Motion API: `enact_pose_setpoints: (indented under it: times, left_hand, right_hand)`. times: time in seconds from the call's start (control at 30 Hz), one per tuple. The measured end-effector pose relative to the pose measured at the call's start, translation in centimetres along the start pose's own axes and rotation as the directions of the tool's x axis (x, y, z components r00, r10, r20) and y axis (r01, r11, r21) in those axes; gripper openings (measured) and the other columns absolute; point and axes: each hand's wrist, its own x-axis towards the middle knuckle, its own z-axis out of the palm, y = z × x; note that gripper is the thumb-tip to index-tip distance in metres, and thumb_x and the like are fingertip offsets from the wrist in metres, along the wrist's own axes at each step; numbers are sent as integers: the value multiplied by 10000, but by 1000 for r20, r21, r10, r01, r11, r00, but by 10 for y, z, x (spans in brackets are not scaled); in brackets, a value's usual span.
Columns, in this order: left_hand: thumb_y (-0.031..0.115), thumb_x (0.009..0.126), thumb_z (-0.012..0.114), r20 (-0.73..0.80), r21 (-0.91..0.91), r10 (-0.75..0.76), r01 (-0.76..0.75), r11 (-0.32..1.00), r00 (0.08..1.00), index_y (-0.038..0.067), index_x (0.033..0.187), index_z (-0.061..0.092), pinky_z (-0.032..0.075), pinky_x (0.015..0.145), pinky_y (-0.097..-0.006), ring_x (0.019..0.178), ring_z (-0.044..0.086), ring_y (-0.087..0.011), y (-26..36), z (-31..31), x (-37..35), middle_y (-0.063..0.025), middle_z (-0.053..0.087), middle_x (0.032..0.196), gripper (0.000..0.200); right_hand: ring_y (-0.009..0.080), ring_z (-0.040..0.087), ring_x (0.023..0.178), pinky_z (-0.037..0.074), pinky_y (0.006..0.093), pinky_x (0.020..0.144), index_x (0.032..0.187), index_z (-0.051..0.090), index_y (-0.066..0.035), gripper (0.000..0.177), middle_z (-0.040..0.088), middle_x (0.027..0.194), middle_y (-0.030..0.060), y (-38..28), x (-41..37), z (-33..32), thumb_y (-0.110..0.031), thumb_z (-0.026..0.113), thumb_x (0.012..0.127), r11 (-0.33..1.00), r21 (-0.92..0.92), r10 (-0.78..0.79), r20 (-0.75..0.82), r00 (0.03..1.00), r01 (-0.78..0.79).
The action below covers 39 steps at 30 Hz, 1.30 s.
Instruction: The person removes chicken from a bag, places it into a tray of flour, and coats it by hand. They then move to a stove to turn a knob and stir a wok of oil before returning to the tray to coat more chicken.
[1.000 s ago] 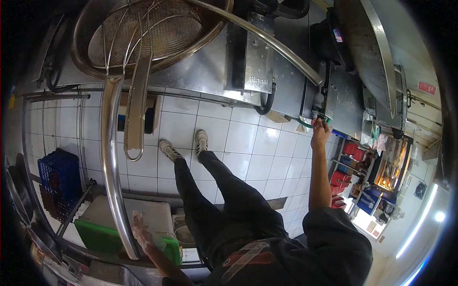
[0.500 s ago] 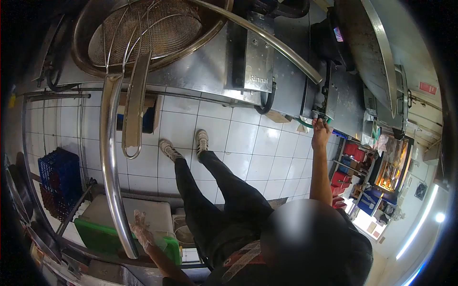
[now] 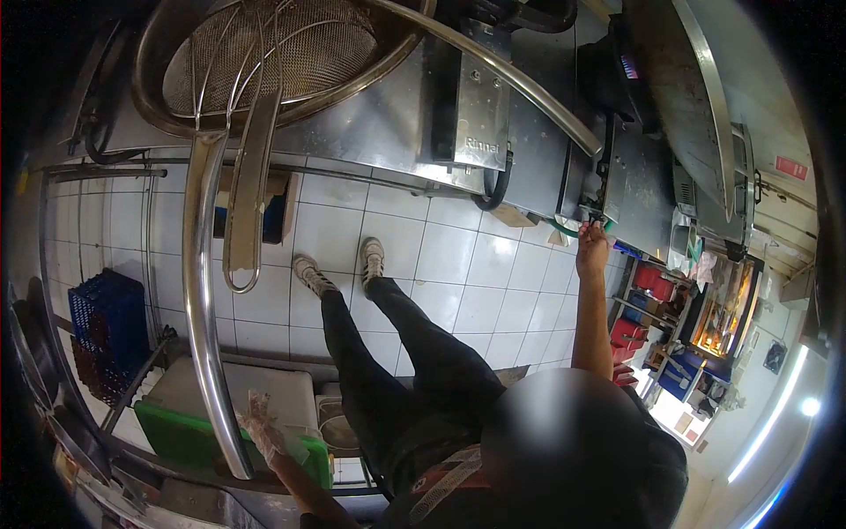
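My right arm is stretched out to the stove front, and the fingers of my right hand (image 3: 593, 247) are closed on a small stove knob (image 3: 592, 218) beside a green hose. The knob is mostly covered by the fingertips. A blue flame (image 3: 627, 67) shows under the dark burner ring above it. My left hand (image 3: 263, 428), in a clear plastic glove, hangs low on the left with its fingers apart and nothing in them. Behind it is a green-edged container (image 3: 176, 434) with a pale lid. A long curved metal handle (image 3: 201, 300) crosses the view near this hand.
Wire-mesh strainers (image 3: 282, 62) rest in a metal bowl on the steel counter (image 3: 352, 132). A large wok-shaped pan (image 3: 683, 97) stands at upper right. Blue crates (image 3: 110, 326) sit at left on the white tiled floor (image 3: 335, 231). Red bins (image 3: 627, 335) line a shelf at right.
The fingers of my right hand have shifted slightly and are bent more closely round the knob. My left hand has barely moved.
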Motion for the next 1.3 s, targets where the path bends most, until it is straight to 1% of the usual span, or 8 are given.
enact_pose_setpoints:
  times: [0.4,0.57,0.73,0.83,1.0,1.1,1.2,1.3]
  left_hand:
    - [872,759,455,-32,14,-27,27,1000,999,128,1560,28,523,799,-397,1223,565,-350,2,5,0,-171,475,1451,1174]
    - [562,956,455,145,221,145,-175,959,979,100,1535,221,546,747,-366,1233,558,-341,-31,-20,12,-165,396,1505,776]
    - [286,1029,386,83,229,111,-127,965,990,35,1345,570,551,699,-309,1265,526,-291,-13,-10,9,-163,277,1563,444]
    - [293,1020,398,142,400,210,-250,882,967,47,1402,490,547,692,-303,1235,552,-279,-16,-15,9,-152,234,1579,464]
    - [416,962,528,-12,-126,-82,80,989,997,123,1560,145,527,695,-309,1202,580,-289,-1,-1,7,-142,286,1561,769]
    - [466,916,592,-15,-189,-50,47,981,999,137,1561,123,508,761,-348,1228,563,-283,13,6,-1,-147,387,1504,863]
    - [463,981,449,-27,-82,-117,115,990,993,22,1489,333,503,916,-348,1229,565,-306,25,12,-2,-148,453,1470,683]
    - [483,906,632,102,-95,-92,101,990,991,101,1557,95,437,934,-469,1243,550,-330,7,-5,4,-152,402,1507,927]
  right_hand:
    - [160,600,807,520,281,784,1063,519,21,168,618,903,101,7,-9,14,-126,568,996,978,-159,-144,-67,987,132]
    - [153,591,797,509,277,770,1039,535,12,146,623,895,96,6,-10,15,-123,570,994,969,-197,-165,-54,985,152]
    - [151,589,784,498,270,746,1028,547,8,143,626,875,91,10,-8,13,-126,579,990,955,-239,-195,-56,979,176]
    - [150,589,783,499,271,748,1033,541,8,148,625,876,91,8,-10,15,-129,578,992,952,-248,-198,-53,979,180]
    - [153,591,785,507,277,763,1024,529,5,137,619,884,93,5,-11,15,-122,571,994,965,-205,-173,-30,984,164]
    - [155,594,792,513,279,771,1012,527,3,138,617,890,97,4,-11,16,-123,579,990,963,-222,-166,-40,985,153]
    - [159,604,804,523,286,768,1024,518,8,161,623,900,106,5,-9,13,-129,593,984,960,-220,-182,-21,983,173]
    - [164,615,805,538,297,744,1119,477,27,264,630,917,116,8,-15,16,-136,623,970,967,-197,-179,-76,981,161]
